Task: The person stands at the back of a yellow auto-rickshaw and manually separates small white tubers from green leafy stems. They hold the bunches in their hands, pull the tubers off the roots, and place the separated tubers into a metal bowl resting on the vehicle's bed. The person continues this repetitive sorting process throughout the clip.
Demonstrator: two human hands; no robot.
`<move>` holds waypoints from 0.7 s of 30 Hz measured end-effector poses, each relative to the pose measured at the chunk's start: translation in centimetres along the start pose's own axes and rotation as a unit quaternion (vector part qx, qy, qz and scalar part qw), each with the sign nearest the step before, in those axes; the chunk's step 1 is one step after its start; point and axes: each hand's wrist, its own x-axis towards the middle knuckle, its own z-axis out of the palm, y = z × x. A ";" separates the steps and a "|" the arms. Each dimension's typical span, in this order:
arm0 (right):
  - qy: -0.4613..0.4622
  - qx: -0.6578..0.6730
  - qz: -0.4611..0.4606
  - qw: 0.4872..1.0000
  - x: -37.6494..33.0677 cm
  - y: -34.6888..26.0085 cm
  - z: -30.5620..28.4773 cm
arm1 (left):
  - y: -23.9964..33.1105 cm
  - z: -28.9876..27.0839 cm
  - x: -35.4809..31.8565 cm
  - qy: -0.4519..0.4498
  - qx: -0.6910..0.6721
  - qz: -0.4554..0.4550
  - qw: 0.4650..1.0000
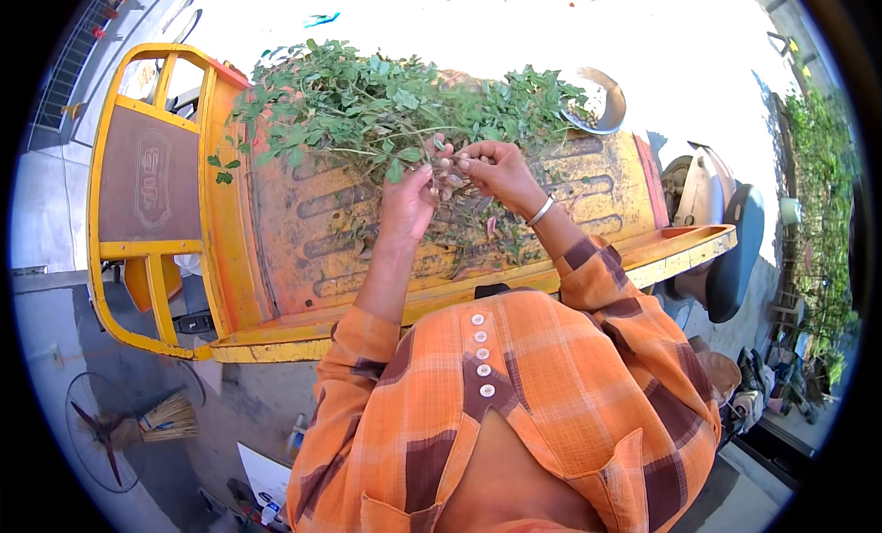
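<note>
Over a worn yellow cargo bed (588, 198), my left hand (408, 204) is closed round the base of a leafy peanut plant, its thumb pointing up. A cluster of pale peanuts (447, 180) hangs at the roots between my two hands. My right hand (502, 173), with a bracelet at the wrist, pinches at this cluster from the right with thumb and forefinger. Just beyond my hands lies a broad heap of green peanut plants (340, 101). Loose leaves and plant bits (491, 234) are scattered on the bed nearer to me.
A round metal basin (614, 106) stands at the heap's right end. The bed's yellow side rail (643, 265) runs between me and the bed, with a yellow frame (103, 193) at left. A dark seat (740, 253) is at right; a fan (103, 432) and broom (170, 419) are lower left.
</note>
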 end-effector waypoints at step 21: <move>0.323 -0.365 -0.192 0.852 2.6 0.5 -4.3 | -0.6 0.1 -0.3 0.071 0.055 0.019 0.996</move>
